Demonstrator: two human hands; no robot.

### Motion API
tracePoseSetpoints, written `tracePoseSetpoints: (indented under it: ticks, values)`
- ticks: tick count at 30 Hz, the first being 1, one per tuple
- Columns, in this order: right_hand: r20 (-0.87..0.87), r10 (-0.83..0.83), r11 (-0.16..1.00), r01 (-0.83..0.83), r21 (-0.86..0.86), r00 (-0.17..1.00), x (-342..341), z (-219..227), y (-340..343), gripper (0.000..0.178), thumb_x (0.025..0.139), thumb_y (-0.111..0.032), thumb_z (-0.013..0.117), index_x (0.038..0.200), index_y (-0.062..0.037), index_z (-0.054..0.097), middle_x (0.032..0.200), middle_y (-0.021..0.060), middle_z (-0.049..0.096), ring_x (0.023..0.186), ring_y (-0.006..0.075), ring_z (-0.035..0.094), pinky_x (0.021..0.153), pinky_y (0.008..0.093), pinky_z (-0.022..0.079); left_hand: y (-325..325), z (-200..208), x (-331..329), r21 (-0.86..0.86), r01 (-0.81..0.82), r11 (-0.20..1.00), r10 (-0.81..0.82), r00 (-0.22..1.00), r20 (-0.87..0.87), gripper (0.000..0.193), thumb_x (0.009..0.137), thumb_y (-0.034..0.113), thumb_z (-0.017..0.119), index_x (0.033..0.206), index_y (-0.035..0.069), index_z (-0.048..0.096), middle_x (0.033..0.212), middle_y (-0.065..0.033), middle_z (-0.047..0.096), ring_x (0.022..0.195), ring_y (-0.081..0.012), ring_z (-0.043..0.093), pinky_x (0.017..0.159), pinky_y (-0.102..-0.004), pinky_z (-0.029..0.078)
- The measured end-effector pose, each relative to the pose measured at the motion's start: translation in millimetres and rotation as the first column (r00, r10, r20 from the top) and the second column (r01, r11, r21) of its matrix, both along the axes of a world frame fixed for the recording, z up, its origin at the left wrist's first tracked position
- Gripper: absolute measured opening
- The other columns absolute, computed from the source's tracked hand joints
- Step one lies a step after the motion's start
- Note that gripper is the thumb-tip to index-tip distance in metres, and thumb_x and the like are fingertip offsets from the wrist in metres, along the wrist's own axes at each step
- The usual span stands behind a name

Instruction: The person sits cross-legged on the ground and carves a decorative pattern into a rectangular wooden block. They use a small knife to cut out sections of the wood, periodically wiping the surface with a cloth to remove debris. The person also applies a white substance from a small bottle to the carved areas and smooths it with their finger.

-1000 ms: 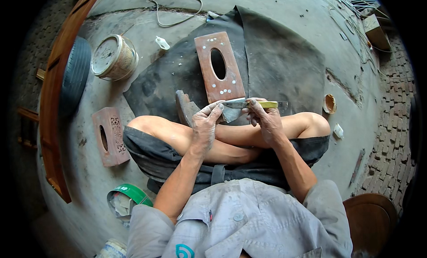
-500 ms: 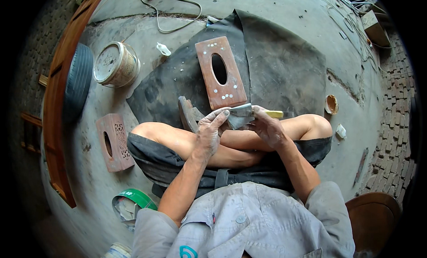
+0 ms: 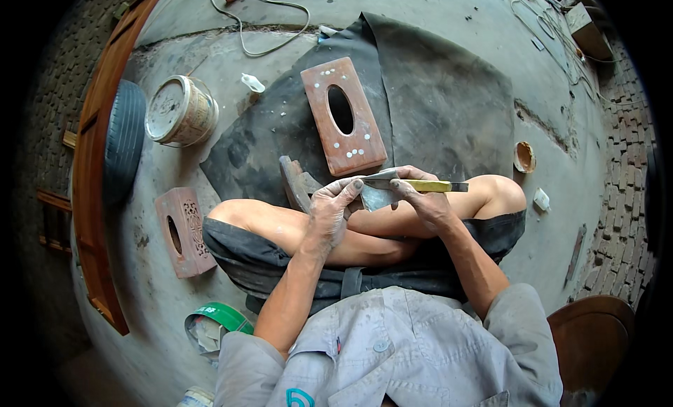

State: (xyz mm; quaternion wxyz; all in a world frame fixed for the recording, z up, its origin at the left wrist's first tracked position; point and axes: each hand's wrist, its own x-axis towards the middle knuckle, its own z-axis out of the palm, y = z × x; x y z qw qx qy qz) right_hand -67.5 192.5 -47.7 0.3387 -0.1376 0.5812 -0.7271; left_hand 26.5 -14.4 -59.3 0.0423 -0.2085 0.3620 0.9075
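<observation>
My left hand (image 3: 328, 212) pinches one side of a folded grey sheet (image 3: 377, 199) that looks like sandpaper. Over my crossed legs, my right hand (image 3: 429, 205) has its fingers on the sheet's other side. It also grips a tool with a yellow handle (image 3: 427, 186), whose flat dark end points right. Just beyond my hands, a reddish-brown wooden tissue box (image 3: 320, 123) lies with its oval opening up and pale spots on its face. By my left hand rests a dark wooden piece (image 3: 291, 181), partly hidden behind my leg.
A black mat (image 3: 449, 91) lies under the box. To the left are a lidded bucket (image 3: 186, 112), a tyre (image 3: 125, 140) and a second, carved tissue box (image 3: 186, 232). A green-rimmed container (image 3: 221, 314) stands near my left elbow. A small round dish (image 3: 524, 157) sits at right.
The sheet's folded upper edge has tilted and its lower face has opened out more. The yellow-handled tool has shifted slightly right and down in my right hand.
</observation>
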Motion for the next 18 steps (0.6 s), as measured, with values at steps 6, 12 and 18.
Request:
tracePoseSetpoints:
  ticks: [6, 12, 18]
  values:
    - [-0.133, 0.025, 0.998, -0.017, 0.062, 0.991, 3, 7, -1, 0.026, 0.109, -0.017, 0.064, 0.126, 0.0030, 0.067, 0.107, 0.0053, 0.072, 0.090, 0.0099, 0.065, 0.080, 0.0267, 0.056, -4, -8, 4, 0.011, 0.039, 0.999, -0.038, 0.999, -0.018, 0.025, 0.106, 0.015, 0.069, 0.121, -0.003, 0.073, 0.113, -0.0122, 0.077, 0.100, -0.0200, 0.075, 0.092, -0.0359, 0.062]
    - [0.154, -0.045, 0.994, 0.059, -0.092, 0.987, 3, 8, 0, 0.026, 0.109, -0.022, 0.065, 0.126, -0.0012, 0.067, 0.111, 0.0045, 0.072, 0.095, 0.0092, 0.066, 0.085, 0.0267, 0.055, -1, 15, -1, 0.074, 0.028, 0.997, -0.027, 1.000, -0.013, 0.026, 0.105, 0.015, 0.070, 0.123, -0.003, 0.072, 0.115, -0.0122, 0.077, 0.100, -0.0202, 0.075, 0.094, -0.0348, 0.064]
    - [0.015, 0.035, 0.999, -0.035, -0.018, 0.999, 3, 11, -5, 0.029, 0.106, -0.022, 0.070, 0.124, 0.0007, 0.067, 0.111, 0.0056, 0.073, 0.093, 0.0091, 0.065, 0.084, 0.0269, 0.055, 0, -2, 0, -0.007, 0.006, 1.000, -0.007, 0.994, -0.112, 0.017, 0.104, 0.016, 0.071, 0.115, 0.004, 0.071, 0.107, -0.0110, 0.077, 0.093, -0.0185, 0.075, 0.080, -0.0329, 0.064]
